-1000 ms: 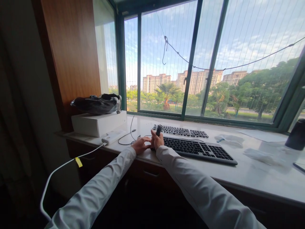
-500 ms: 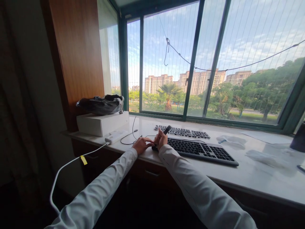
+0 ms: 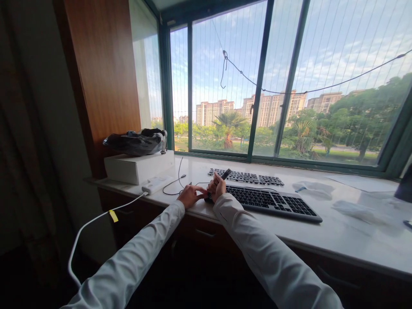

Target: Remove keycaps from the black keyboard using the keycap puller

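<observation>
My right hand (image 3: 216, 187) is closed around a slim dark object (image 3: 224, 174) whose far end points up and to the right, over the left end of the near black keyboard (image 3: 273, 203). My left hand (image 3: 189, 196) rests on the pale counter (image 3: 322, 234) just left of it, fingers curled and reaching toward the object's lower end at my right hand. Whether the left fingers pinch anything cannot be made out. Both arms wear light long sleeves.
A second keyboard (image 3: 246, 176) lies behind the near one. A white box (image 3: 138, 166) with a dark bag (image 3: 137, 141) on it stands at the left, beside a white adapter (image 3: 156, 184) with a cable. Crumpled plastic (image 3: 310, 187) and papers lie right, below the window (image 3: 257, 86).
The dark object in my right hand has tipped from nearly upright to slanting right. Both hands stay in place at the keyboard's left end.
</observation>
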### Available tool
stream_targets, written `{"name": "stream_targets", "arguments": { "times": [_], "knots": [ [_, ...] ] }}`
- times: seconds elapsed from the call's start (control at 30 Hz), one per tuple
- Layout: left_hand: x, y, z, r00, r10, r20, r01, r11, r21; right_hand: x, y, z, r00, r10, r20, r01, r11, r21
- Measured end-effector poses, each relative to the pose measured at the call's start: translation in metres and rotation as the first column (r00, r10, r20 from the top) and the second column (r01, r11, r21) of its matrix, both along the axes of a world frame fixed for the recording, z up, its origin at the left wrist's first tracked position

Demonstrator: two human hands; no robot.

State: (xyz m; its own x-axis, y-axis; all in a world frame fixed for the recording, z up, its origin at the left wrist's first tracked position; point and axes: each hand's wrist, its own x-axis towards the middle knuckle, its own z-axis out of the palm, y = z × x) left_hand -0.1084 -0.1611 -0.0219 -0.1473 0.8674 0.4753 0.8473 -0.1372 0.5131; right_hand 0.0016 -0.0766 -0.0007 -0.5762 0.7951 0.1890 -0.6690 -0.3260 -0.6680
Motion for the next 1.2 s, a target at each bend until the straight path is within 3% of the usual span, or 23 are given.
{"name": "stream_targets", "arguments": {
  "times": [0.23,0.57,0.8,0.93,1.1,1.2],
  "knots": [
    [0.003,-0.002,0.003,1.0,0.002,-0.019,-0.002,1.0,0.004,-0.002,0.001,-0.001,1.0,-0.017,0.005,0.016,0.999,0.041],
    [-0.002,0.0,-0.001,0.998,0.034,0.053,-0.037,0.997,0.066,-0.007,0.008,-0.003,0.988,0.138,-0.063,-0.134,0.988,0.074],
    [-0.011,0.004,-0.003,0.975,-0.016,0.22,-0.003,0.996,0.087,-0.011,0.009,-0.002,0.997,0.03,-0.074,-0.028,0.999,0.04],
    [-0.014,0.008,-0.004,0.916,-0.085,0.392,0.054,0.994,0.09,-0.009,0.009,-0.004,0.999,-0.022,-0.049,0.023,0.999,0.031],
    [-0.012,0.004,0.002,0.875,-0.07,0.479,0.093,0.995,-0.025,-0.009,0.007,-0.001,0.99,-0.093,-0.107,0.09,0.995,-0.032],
    [-0.011,0.001,0.005,0.855,-0.112,0.506,0.142,0.99,-0.021,-0.009,0.004,0.003,0.974,-0.167,-0.151,0.158,0.985,-0.07]
  ]
}}
